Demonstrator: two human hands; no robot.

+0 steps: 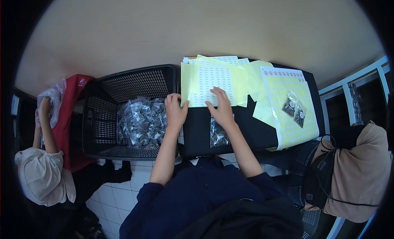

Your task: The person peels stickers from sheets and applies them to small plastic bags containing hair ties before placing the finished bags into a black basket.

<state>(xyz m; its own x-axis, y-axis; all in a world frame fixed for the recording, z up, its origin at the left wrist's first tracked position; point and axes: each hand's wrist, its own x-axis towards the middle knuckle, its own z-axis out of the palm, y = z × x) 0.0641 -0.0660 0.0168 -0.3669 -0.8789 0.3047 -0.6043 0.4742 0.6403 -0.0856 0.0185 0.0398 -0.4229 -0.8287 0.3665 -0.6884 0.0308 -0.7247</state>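
A sticker sheet (215,79) with rows of small white labels on a yellow backing lies in front of me at the table's far side. My right hand (222,109) rests over its lower edge, thumb and fingers apart. My left hand (175,112) is at the sheet's lower left corner, beside the crate's rim; its fingers are bent and apart from the thumb, and no held thing shows. Partly under my right hand and wrist lies a clear packet with dark contents (219,134) on the black tabletop.
A black crate (96,134) on the left holds many filled clear packets (143,122). More yellow sheets (262,85) and a larger label sheet (301,128) with packets (294,109) lie at right. People (43,169) are on both sides; one handles a plastic bag (55,93).
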